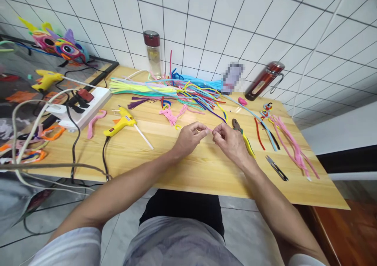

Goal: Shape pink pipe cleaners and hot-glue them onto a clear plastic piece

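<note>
Left hand [188, 139]: centre of the frame; thumb and forefinger pinched narrow on a pink strand [209, 130].
Right hand [228, 138]: just right of centre; fingers curled, tips gathered on the strand's other side.
Pink strand: frame centre; a short stretch bridges the gap between the two sets of fingertips, the remainder hidden in the grips.
Pliers [247, 142]: one pair, yellow grips, just right of the right hand.
Pink coil [168, 116]: above and left of the left hand, lying apart from it.
Glue gun [120, 121]: one, yellow, left of centre, on its side; white stick projecting towards lower right.
Strand bundle [141, 87]: upper centre, yellow, green and other colours, lying crosswise.
Snips [277, 168]: one, right part, below the pink bundle's [290, 136] upper end and to its left.
Bottle [154, 56]: one, clear, dark red lid, upright, upper centre.
Flask [262, 81]: one, red, tilted in view, upper right.
Power strip [91, 109]: white, left side, plugs fitted.
Table [188, 173]: light wood, under all the above.
</note>
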Demonstrator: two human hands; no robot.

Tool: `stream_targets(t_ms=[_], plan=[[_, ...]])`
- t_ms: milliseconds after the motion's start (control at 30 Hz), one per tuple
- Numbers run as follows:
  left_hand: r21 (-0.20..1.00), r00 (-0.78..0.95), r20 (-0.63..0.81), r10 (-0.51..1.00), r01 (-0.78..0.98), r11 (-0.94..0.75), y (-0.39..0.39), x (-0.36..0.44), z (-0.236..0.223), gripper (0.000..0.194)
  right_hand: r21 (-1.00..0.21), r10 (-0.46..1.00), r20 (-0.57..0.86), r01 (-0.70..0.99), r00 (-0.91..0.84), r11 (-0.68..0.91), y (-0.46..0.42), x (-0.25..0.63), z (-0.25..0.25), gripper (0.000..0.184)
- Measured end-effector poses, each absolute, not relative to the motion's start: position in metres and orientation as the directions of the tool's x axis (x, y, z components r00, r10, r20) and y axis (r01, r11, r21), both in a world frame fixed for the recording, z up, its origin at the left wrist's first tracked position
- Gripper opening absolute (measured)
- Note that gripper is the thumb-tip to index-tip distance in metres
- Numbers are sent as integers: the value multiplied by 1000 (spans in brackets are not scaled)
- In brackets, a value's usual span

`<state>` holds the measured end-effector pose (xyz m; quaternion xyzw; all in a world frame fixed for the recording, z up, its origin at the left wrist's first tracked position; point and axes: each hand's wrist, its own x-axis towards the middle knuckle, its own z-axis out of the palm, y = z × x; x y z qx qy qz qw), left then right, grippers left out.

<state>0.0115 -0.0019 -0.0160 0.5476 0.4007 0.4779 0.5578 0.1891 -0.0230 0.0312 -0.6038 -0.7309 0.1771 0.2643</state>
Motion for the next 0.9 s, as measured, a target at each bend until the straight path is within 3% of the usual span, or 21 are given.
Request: stream_targets(t_ms=[167, 300, 600, 700, 900], plan=[[992, 179, 61, 982, -121, -40, -3, 8, -12, 29, -665, 957, 194, 688, -216, 290, -25, 188, 22, 16], [992, 193, 18, 981, -123, 6, -1, 8, -13, 28, -746, 972, 143, 624, -189, 231, -25, 192, 10, 20], [865, 301, -131, 944, -431, 258, 0, 12, -15, 32, -882, 968, 46, 446, -248, 156, -25, 191, 3, 21], [902, 314, -97, 945, -374, 217, 2, 9, -16, 35, -845, 977, 113, 500, -180, 189, -26, 189, 2, 19], [970, 184, 18, 983, -241, 28, -1, 4, -14, 31, -597, 923, 351, 723, -154, 348, -31, 184, 2, 20]])
